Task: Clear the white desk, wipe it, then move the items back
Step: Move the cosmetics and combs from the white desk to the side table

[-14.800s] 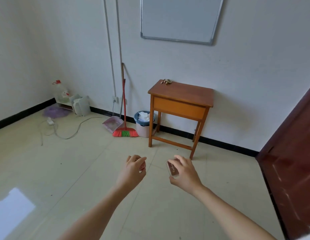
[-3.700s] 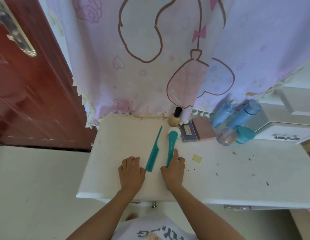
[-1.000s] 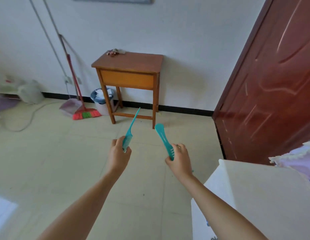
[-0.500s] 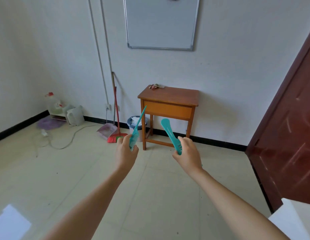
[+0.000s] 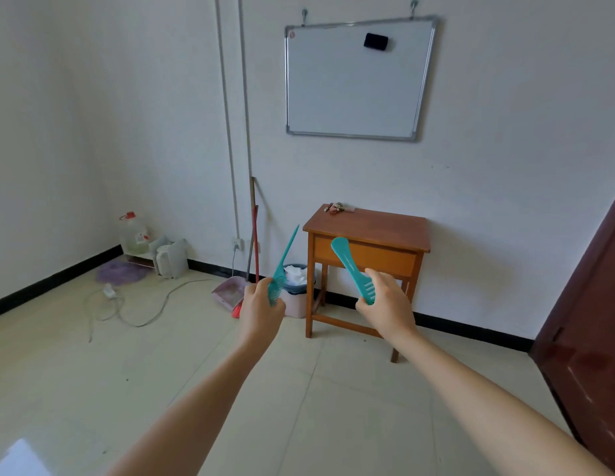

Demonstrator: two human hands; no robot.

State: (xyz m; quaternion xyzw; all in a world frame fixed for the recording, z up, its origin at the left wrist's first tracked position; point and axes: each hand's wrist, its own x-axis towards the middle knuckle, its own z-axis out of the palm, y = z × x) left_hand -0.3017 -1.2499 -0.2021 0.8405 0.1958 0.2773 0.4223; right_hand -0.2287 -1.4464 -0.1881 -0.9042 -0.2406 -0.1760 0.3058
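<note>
My left hand point(image 5: 263, 310) grips a teal tail comb point(image 5: 282, 266) by its toothed end, the thin pointed tail angled up and right. My right hand point(image 5: 386, 305) holds a teal wide-tooth comb point(image 5: 350, 267) by its teeth, the rounded handle pointing up and left. Both hands are stretched out in front of me at chest height. Ahead, against the wall, stands a small wooden table point(image 5: 368, 228) with a few small items point(image 5: 338, 207) at its back left corner. The white desk is out of view.
A pink bin point(image 5: 296, 292), a dustpan point(image 5: 230, 290) and a red broom point(image 5: 254, 249) stand left of the table. A cable point(image 5: 138, 310) lies on the tiled floor. A whiteboard point(image 5: 354, 77) hangs above. A dark red door point(image 5: 587, 321) is at the right.
Since one second ago my view has swung left and up, away from the white desk, and I have come nearer the wooden table. Both combs stay in my hands.
</note>
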